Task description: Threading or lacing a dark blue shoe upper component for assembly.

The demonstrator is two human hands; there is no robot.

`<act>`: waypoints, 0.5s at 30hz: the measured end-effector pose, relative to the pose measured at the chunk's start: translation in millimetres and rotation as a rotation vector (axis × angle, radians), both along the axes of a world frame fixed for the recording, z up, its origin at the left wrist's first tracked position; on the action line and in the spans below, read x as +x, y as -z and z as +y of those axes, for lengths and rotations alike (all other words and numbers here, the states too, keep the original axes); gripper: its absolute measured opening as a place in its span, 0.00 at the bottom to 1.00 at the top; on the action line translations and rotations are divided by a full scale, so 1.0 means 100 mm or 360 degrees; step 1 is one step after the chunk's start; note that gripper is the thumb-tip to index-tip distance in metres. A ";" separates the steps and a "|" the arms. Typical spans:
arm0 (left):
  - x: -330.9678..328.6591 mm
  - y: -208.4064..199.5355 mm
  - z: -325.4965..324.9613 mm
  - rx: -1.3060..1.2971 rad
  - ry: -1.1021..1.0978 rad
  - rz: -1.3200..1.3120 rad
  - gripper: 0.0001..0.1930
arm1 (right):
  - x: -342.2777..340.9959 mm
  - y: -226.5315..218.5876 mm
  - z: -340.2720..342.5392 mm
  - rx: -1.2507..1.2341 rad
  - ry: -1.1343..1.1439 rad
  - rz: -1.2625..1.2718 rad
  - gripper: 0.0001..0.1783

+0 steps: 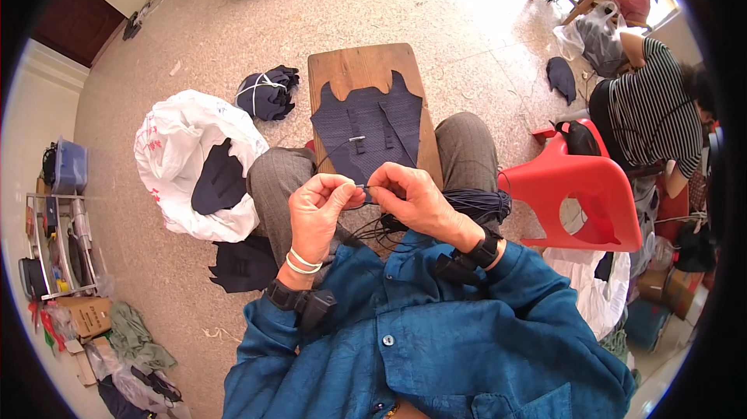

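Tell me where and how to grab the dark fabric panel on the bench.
I'd pinch the dark fabric panel by its far right tab, from the far side: that tab juts out narrowly, while the left hand and right hand crowd the near end.

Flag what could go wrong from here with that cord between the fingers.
Tangling: loose dark strands lie in the lap just below the left hand and right hand, and might snag the thin cord they pinch.

Shifting: neither hand appears to press down the dark fabric piece on the wooden board, so a tug could drag it.

Misreading: dark cord over dark fabric may hide a mistake.
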State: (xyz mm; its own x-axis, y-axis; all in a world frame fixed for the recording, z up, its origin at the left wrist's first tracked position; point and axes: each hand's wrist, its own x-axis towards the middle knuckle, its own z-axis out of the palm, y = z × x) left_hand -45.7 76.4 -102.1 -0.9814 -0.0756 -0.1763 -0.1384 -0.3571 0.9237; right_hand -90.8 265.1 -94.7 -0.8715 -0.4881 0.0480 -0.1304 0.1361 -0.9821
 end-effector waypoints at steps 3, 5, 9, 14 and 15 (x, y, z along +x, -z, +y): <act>-0.01 0.01 0.02 -0.0024 0.0033 0.0018 0.06 | 0.00 -0.03 0.02 -0.0033 -0.0017 -0.0083 0.02; -0.01 0.01 0.01 -0.0045 0.0048 0.0023 0.06 | -0.02 -0.04 0.02 0.0021 -0.0042 0.0022 0.02; -0.03 0.01 -0.02 -0.0129 0.0090 0.0068 0.06 | -0.04 0.00 0.00 0.0108 -0.0041 0.0261 0.03; -0.03 -0.01 -0.02 -0.0125 0.0062 0.0076 0.03 | 0.01 0.00 -0.02 -0.0019 0.0011 0.0043 0.02; -0.03 -0.01 -0.01 -0.0136 0.0066 0.0072 0.04 | 0.00 0.02 0.01 0.0014 0.0015 -0.0005 0.02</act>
State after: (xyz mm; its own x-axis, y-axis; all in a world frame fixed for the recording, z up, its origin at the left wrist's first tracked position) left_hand -48.6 75.8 -101.0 -0.9908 -0.0474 -0.1265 -0.1091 -0.2715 0.9562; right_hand -90.3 266.3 -96.3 -0.8760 -0.4805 0.0408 -0.1257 0.1459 -0.9813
